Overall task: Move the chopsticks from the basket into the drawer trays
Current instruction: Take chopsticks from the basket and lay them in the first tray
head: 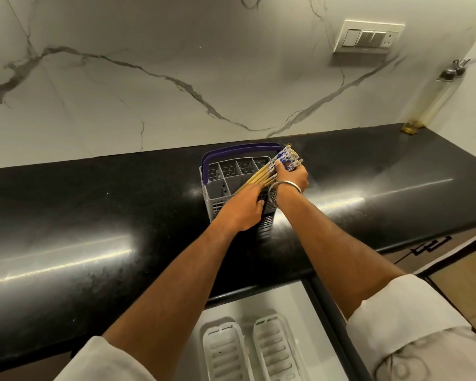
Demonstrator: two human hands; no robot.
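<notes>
A grey cutlery basket (226, 177) with a purple handle stands on the black counter. A bundle of several yellow chopsticks (261, 176) with blue-and-white patterned tops leans out of its right side. My right hand (291, 178), with a metal bangle on the wrist, is closed around the patterned upper ends. My left hand (245, 209) grips the basket's near right edge, by the lower ends of the chopsticks. Below the counter, an open drawer holds two white slotted trays (224, 353), side by side, the second tray (276, 345) to the right.
The black counter (94, 215) runs left to right against a marble wall. A tall glass oil bottle (434, 105) stands in the back right corner. A switch plate (368, 37) is on the wall. The drawer's dark side rail (333, 320) runs beside the trays.
</notes>
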